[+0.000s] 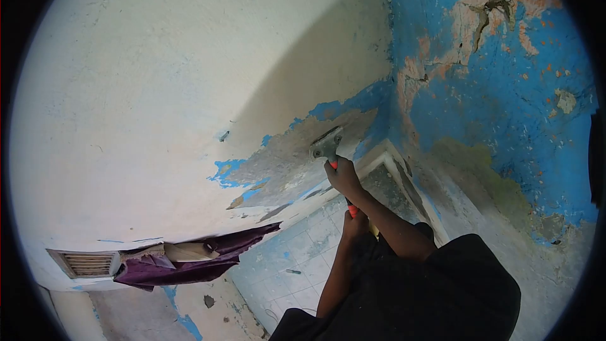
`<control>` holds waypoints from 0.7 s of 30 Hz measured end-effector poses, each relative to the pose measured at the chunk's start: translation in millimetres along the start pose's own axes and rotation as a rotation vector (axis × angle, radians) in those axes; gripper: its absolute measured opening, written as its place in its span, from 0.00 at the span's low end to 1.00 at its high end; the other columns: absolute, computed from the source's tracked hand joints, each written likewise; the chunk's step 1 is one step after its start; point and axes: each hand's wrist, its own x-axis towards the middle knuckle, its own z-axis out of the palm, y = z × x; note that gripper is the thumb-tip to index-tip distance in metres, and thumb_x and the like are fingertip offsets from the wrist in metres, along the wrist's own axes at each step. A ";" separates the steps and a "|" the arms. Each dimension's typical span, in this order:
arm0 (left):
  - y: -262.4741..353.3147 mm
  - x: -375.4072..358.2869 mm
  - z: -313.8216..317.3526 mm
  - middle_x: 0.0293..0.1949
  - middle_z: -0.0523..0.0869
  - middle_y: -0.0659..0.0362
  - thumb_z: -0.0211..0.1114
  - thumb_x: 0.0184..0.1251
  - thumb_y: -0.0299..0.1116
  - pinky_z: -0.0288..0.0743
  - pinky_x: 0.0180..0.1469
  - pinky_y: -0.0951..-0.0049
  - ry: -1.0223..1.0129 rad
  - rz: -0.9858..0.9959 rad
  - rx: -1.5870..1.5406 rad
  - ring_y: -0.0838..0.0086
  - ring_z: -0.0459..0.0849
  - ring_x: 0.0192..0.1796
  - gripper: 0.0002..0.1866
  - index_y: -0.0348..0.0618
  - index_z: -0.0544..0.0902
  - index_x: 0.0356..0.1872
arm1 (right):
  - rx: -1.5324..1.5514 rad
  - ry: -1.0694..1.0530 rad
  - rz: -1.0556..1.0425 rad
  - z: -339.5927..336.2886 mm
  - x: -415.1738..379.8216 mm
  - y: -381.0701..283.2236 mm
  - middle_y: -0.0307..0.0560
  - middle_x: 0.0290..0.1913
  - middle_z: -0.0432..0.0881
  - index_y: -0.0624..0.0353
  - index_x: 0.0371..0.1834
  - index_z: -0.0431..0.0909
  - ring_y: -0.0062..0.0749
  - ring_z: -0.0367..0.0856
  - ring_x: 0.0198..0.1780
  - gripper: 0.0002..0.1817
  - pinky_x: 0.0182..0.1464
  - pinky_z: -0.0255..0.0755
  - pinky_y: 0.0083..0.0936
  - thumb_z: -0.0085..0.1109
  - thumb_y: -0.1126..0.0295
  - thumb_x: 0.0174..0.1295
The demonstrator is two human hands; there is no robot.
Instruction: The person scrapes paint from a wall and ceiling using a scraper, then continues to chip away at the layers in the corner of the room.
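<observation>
A long-handled scraper [326,144] with a wide head and a red and black handle rests its blade against the wall. My right hand [344,175] is closed round the handle just below the head. Lower down, my left hand [355,222] grips the handle near its red end. Around the blade lies a bare grey patch [287,167] edged with blue paint, and cream paint [158,88] covers the wall beyond it. The fingers of both hands are partly hidden.
A blue wall [442,120] with cracks and peeling plaster meets the cream wall at a corner on the right. Dark purple cloth [189,268] hangs beside a slatted vent [88,264] at lower left. Below lies a tiled floor [297,259] with small debris.
</observation>
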 end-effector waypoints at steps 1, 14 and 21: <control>5.4 0.7 2.6 0.16 0.73 0.66 0.60 0.64 0.39 0.61 0.18 0.75 0.018 0.009 0.052 0.80 0.70 0.16 0.13 0.44 0.73 0.24 | 0.018 -0.004 0.015 -2.8 5.1 -6.9 0.56 0.18 0.72 0.66 0.25 0.69 0.50 0.74 0.24 0.12 0.28 0.68 0.35 0.56 0.70 0.62; 8.6 8.8 13.0 0.17 0.73 0.67 0.58 0.64 0.39 0.60 0.20 0.75 0.072 0.066 0.157 0.83 0.70 0.19 0.13 0.43 0.75 0.24 | 0.043 -0.084 0.071 -16.0 15.7 -14.9 0.64 0.23 0.76 0.67 0.29 0.73 0.63 0.78 0.33 0.11 0.32 0.71 0.39 0.57 0.69 0.60; -7.6 17.1 7.5 0.16 0.73 0.66 0.58 0.64 0.37 0.60 0.19 0.75 0.089 0.124 0.082 0.82 0.70 0.17 0.13 0.42 0.74 0.22 | 0.040 -0.061 0.005 -8.6 8.7 -5.8 0.52 0.17 0.72 0.66 0.24 0.70 0.41 0.71 0.20 0.13 0.27 0.66 0.33 0.56 0.68 0.62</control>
